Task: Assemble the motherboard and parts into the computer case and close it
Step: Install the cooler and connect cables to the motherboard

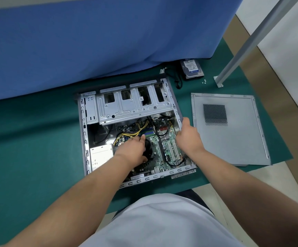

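Open computer case (84,139) lies on green mat, motherboard (164,148) seated inside. Left hand (134,150) fingers curl on black CPU cooler (149,148); right hand (187,138) fingers clamp case's right wall. Board likely stiff, fragile: hold edges. Side panel (233,139) right, hard drive (192,68) far.

We cannot read the hard drive (192,68) label; the screws (204,81) beside it are mere specks. Our left hand (132,148) hides most of the cooler fan (149,148), perhaps gripping it.
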